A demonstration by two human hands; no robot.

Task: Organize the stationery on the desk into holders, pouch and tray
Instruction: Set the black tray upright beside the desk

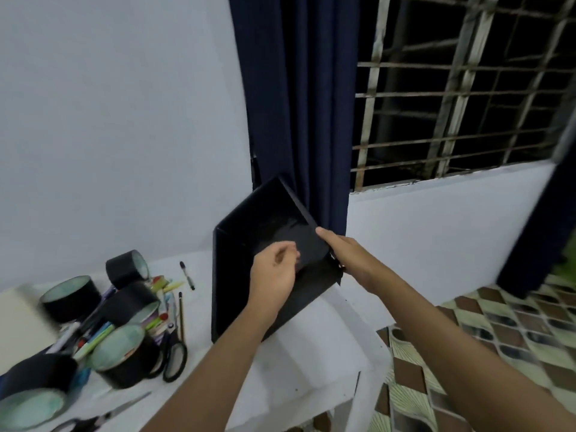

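A black tray (pixel 249 232) is tipped up on the white desk (pixel 311 363), its open side facing me and its lower left corner resting on the desktop. My right hand (pixel 346 255) grips the tray's right rim, thumb along the edge. Inside the tray, my left hand (pixel 274 271) hovers with its fingers curled, and I see nothing in it. Loose stationery lies in a heap at the left: markers and highlighters (pixel 93 339), a pencil (pixel 181 313), a black marker (pixel 187 275) and black-handled scissors (pixel 175 360).
Several rolls of black tape (pixel 124 357) sit among the heap. A second pair of scissors (pixel 103 417) lies at the desk's front edge. The desk ends just right of the tray, above a tiled floor (pixel 483 332). A dark blue curtain (pixel 299 120) hangs behind.
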